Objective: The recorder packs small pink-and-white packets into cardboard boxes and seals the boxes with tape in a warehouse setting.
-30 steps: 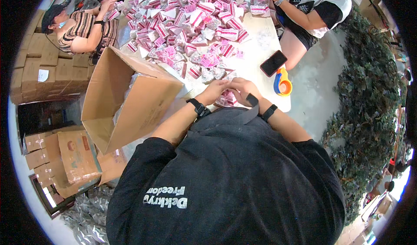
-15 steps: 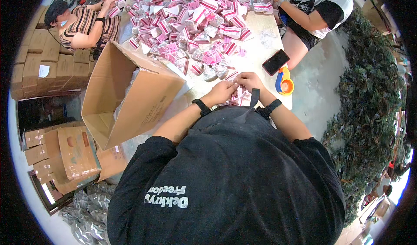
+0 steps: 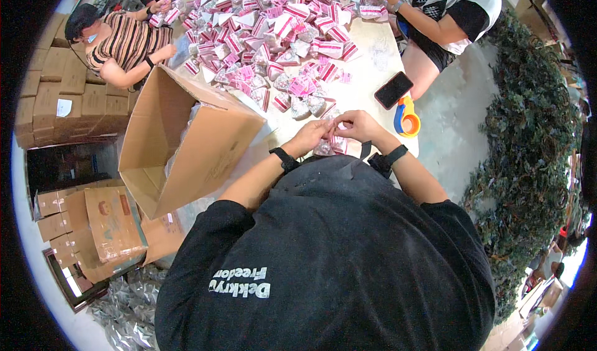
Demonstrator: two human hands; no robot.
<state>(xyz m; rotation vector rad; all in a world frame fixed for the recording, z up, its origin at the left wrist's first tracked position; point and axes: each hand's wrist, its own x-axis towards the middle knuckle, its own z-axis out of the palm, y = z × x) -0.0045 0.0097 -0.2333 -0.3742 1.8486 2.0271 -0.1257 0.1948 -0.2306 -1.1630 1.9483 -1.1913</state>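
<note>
Left of our left hand [image 3: 311, 136], we see an open cardboard box [image 3: 214, 146]; beyond that hand, pink-and-white packets [image 3: 273, 40] heap the worktop [image 3: 378, 120]. Our left hand pinches a small packet [image 3: 339, 144] between both hands. Our right hand [image 3: 362, 127] curls beside it; we cannot tell whether it grips. Right of it lie a phone [image 3: 393, 90] and a yellow-and-blue ring-shaped tool [image 3: 407, 120].
</note>
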